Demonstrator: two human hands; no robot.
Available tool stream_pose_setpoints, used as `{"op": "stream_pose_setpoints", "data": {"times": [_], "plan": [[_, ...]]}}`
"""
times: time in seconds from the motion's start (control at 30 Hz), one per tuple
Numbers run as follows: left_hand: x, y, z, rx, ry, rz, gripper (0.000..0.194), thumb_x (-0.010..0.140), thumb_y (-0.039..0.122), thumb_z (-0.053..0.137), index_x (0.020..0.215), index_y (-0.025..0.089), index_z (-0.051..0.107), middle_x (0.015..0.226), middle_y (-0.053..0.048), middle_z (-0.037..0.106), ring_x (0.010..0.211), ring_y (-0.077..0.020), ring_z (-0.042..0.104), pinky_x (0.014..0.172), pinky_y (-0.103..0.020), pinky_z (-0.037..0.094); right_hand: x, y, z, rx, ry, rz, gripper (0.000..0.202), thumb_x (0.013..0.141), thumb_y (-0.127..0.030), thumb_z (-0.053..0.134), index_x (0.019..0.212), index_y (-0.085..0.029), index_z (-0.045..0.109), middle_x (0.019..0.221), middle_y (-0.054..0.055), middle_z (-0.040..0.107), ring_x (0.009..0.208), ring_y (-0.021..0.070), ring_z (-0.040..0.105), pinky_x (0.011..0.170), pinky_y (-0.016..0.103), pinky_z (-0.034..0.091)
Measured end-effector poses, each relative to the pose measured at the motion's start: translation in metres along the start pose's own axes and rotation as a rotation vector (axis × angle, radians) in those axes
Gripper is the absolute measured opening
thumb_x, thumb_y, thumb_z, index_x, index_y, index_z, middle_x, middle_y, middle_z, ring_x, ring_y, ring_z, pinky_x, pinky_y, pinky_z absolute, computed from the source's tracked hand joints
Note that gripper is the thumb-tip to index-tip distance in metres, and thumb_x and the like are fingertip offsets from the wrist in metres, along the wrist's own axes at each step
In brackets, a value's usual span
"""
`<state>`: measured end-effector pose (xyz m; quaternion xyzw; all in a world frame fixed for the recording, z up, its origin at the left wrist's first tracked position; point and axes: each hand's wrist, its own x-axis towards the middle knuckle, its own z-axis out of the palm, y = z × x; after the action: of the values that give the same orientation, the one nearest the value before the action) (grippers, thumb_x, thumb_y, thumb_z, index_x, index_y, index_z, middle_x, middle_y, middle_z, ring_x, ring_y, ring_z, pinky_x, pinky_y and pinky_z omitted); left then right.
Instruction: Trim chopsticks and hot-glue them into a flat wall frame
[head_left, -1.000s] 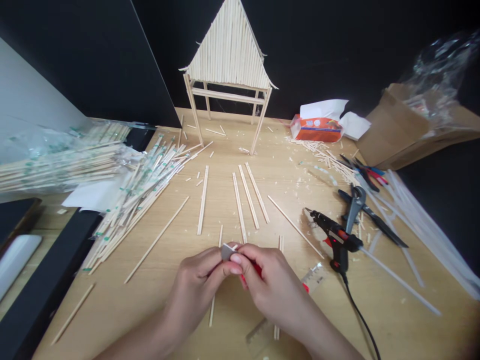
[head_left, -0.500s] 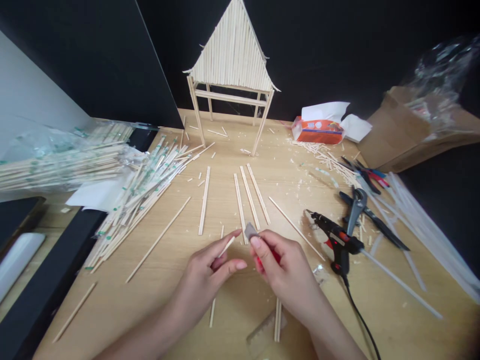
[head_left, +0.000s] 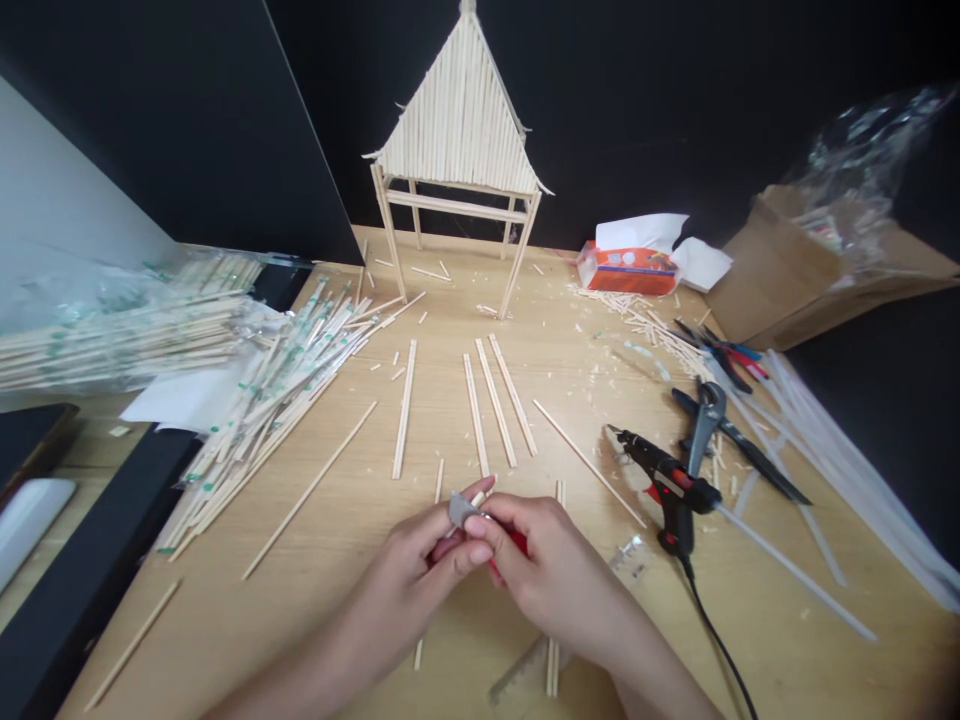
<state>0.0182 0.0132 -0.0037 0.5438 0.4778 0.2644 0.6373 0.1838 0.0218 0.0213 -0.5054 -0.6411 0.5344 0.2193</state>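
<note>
My left hand (head_left: pixel 431 560) is closed around a thin wooden stick (head_left: pixel 480 496), whose pale tip shows above the fingers. In my right hand (head_left: pixel 529 545) is a small tool with a flat grey blade (head_left: pixel 463 511) and a red handle (head_left: pixel 517 541). The blade lies against the stick, and both hands meet at the thumbs. Beneath my right forearm a paired stick (head_left: pixel 553 668) crosses a clear ruler (head_left: pixel 517 675). Several joined stick strips (head_left: pixel 496 403) lie on the table just beyond my hands.
A stick-built house model (head_left: pixel 457 130) stands at the back. Wrapped stick bundles (head_left: pixel 262 400) fill the left side. On the right are a glue gun (head_left: pixel 667 480) with a cable, pliers (head_left: pixel 705 425), glue sticks (head_left: pixel 847 460), a tissue pack (head_left: pixel 634 268) and a cardboard box (head_left: pixel 810 270).
My right hand has moved left, bringing the grey blade from beside my left hand onto the stick. My hands are now touching. The view has shifted slightly.
</note>
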Motion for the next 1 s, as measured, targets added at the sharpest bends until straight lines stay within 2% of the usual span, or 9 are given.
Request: {"op": "stream_pose_setpoints", "data": {"times": [0.17,0.27,0.37,0.53,0.6,0.7,0.77,0.87,1.0], "plan": [[-0.002,0.001,-0.002,0.149,0.03,0.096,0.034,0.093,0.032,0.044,0.125,0.026,0.056,0.132,-0.003,0.057,0.121,-0.0162,0.051,0.104,-0.027,0.037,-0.001,0.003,-0.001,-0.028,-0.012,0.026,0.028,0.096,-0.031,0.039,0.073,-0.02,0.052,0.059,-0.005,0.049,0.051,0.0082,0.044,0.05,0.02,0.03],[-0.003,0.004,-0.002,0.21,0.075,0.162,0.025,0.092,0.029,0.045,0.106,0.022,0.065,0.107,-0.003,0.069,0.101,-0.0152,0.061,0.089,-0.021,0.044,-0.002,-0.001,0.0,-0.028,0.002,0.007,0.027,0.096,-0.029,0.038,0.074,-0.02,0.051,0.061,-0.005,0.05,0.055,0.0082,0.045,0.054,0.02,0.032],[-0.004,0.007,-0.001,0.188,0.093,0.195,0.025,0.092,0.028,0.046,0.083,0.019,0.067,0.078,0.0,0.068,0.074,-0.0124,0.062,0.069,-0.018,0.046,-0.003,-0.006,0.003,-0.036,0.021,-0.016,0.026,0.096,-0.027,0.038,0.073,-0.02,0.05,0.063,-0.004,0.052,0.057,0.0084,0.046,0.056,0.02,0.033],[-0.004,0.005,0.001,0.175,0.149,0.137,0.028,0.09,0.032,0.048,0.079,0.019,0.069,0.071,0.002,0.068,0.066,-0.0125,0.06,0.061,-0.018,0.046,-0.004,-0.004,-0.001,-0.088,0.078,-0.041,0.026,0.095,-0.026,0.039,0.072,-0.02,0.05,0.062,-0.004,0.053,0.056,0.0086,0.046,0.054,0.02,0.031],[-0.003,0.003,0.0,0.192,0.225,0.094,0.025,0.088,0.035,0.052,0.082,0.021,0.072,0.075,0.002,0.071,0.069,-0.0139,0.063,0.063,-0.019,0.048,-0.004,0.0,-0.01,-0.111,0.203,0.0,0.026,0.094,-0.031,0.042,0.073,-0.02,0.051,0.06,-0.004,0.051,0.053,0.0089,0.044,0.052,0.02,0.03],[-0.002,0.0,-0.004,0.211,0.281,0.092,0.026,0.085,0.037,0.056,0.106,0.027,0.069,0.103,0.001,0.072,0.094,-0.0176,0.065,0.082,-0.022,0.049,-0.005,0.007,-0.022,-0.012,0.343,0.095,0.03,0.094,-0.04,0.042,0.073,-0.02,0.051,0.057,-0.005,0.046,0.05,0.0088,0.042,0.048,0.02,0.03],[-0.002,0.0,-0.007,0.232,0.246,0.099,0.039,0.086,0.037,0.055,0.125,0.031,0.057,0.117,0.001,0.066,0.106,-0.0189,0.061,0.089,-0.025,0.048,-0.005,0.008,-0.022,0.083,0.24,0.103,0.033,0.095,-0.041,0.04,0.072,-0.02,0.051,0.055,-0.005,0.045,0.048,0.0082,0.041,0.047,0.019,0.03],[-0.004,0.001,-0.006,0.259,0.155,0.101,0.05,0.088,0.037,0.053,0.137,0.031,0.042,0.12,-0.003,0.064,0.102,-0.0197,0.063,0.084,-0.028,0.051,-0.006,0.003,-0.011,0.04,0.066,0.031,0.032,0.095,-0.038,0.039,0.071,-0.02,0.052,0.057,-0.005,0.047,0.051,0.0083,0.042,0.05,0.02,0.03],[-0.007,0.003,-0.003,0.306,0.088,0.19,0.043,0.092,0.032,0.046,0.135,0.031,0.045,0.131,-0.004,0.056,0.119,-0.0192,0.053,0.095,-0.026,0.045,-0.005,-0.003,0.001,-0.076,0.052,-0.017,0.031,0.096,-0.034,0.039,0.071,-0.02,0.049,0.059,-0.005,0.048,0.053,0.0083,0.042,0.052,0.021,0.029]]}}
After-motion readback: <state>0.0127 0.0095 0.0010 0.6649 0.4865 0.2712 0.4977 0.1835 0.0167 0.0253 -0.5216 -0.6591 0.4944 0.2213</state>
